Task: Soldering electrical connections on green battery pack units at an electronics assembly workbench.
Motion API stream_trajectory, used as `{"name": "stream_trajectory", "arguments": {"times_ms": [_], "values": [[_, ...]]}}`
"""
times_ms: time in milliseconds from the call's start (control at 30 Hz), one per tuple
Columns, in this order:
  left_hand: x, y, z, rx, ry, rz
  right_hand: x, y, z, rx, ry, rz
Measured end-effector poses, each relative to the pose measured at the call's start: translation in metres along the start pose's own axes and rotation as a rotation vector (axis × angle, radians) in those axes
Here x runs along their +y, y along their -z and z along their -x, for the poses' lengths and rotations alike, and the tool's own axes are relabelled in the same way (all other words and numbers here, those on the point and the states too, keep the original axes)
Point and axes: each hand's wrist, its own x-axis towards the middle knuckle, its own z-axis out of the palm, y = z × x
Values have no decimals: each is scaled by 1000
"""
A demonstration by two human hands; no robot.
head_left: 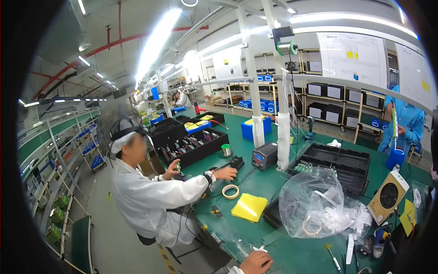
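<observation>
At the lower edge, my left hand (256, 263) rests by the bench's near edge, its fingers curled. What they hold, if anything, is hidden. A small white scrap (260, 249) lies just beyond the knuckles. My right hand does not show. Ahead of my hand, a stack of yellow sheets (249, 207) lies on the green bench (255, 230). To its right, a large clear plastic bag (315, 201) covers part of the bench, with crumpled wrapping (358, 217) beside it. Farther right lie a thin white syringe-like tool (335, 260) and a white strip (350, 249).
A co-worker (150, 196) in white sits at the left, arms over the bench. Near them are a tape roll (230, 192), a soldering station (265, 155) and a black box of parts (191, 148). A black case (335, 162) and beige fan (388, 196) stand right. Another person (406, 121) stands far right.
</observation>
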Motion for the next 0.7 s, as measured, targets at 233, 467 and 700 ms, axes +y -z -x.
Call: {"name": "stream_trajectory", "arguments": {"times_ms": [233,467,700], "values": [[0,2,-1,-5,25,12,13,-12,7,76,-118,-84],[-4,-4,0,0,22,17,4,-18,11,216,-170,-196],[-6,-2,0,-45,-7,22,-17,-29,9,348,-138,-443]]}}
